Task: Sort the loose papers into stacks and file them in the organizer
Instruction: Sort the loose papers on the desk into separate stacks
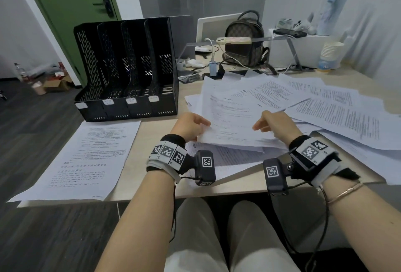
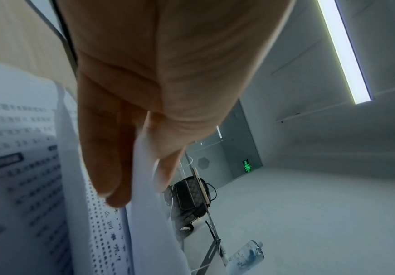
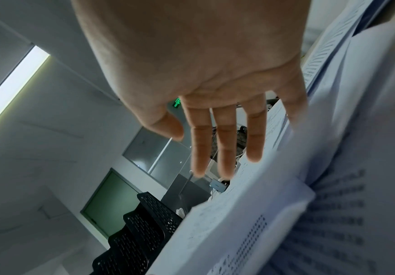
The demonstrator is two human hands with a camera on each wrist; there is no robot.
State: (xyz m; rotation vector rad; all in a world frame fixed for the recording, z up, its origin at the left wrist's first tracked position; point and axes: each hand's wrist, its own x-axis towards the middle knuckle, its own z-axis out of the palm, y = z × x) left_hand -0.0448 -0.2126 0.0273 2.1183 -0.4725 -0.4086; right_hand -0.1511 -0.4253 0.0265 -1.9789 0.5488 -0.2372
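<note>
A wide spread of loose printed papers (image 1: 303, 102) covers the right half of the table (image 1: 156, 135). My left hand (image 1: 191, 125) pinches the left edge of the top sheet (image 1: 232, 117); in the left wrist view, the thumb and fingers (image 2: 111, 148) close on that sheet (image 2: 149, 223). My right hand (image 1: 274, 124) is at the sheet's right side, and its straight, spread fingers (image 3: 224, 148) hold nothing over the papers (image 3: 286, 186). The black mesh organizer (image 1: 128, 69) stands at the back left with all its slots bare. One printed page (image 1: 91, 158) lies flat in front of it.
A patterned backpack (image 1: 244, 39), a phone on a metal stand (image 1: 234, 40), chargers with cables (image 1: 213, 68) and stacked paper cups (image 1: 331, 52) crowd the back of the table. The table's front edge runs just behind my wrists.
</note>
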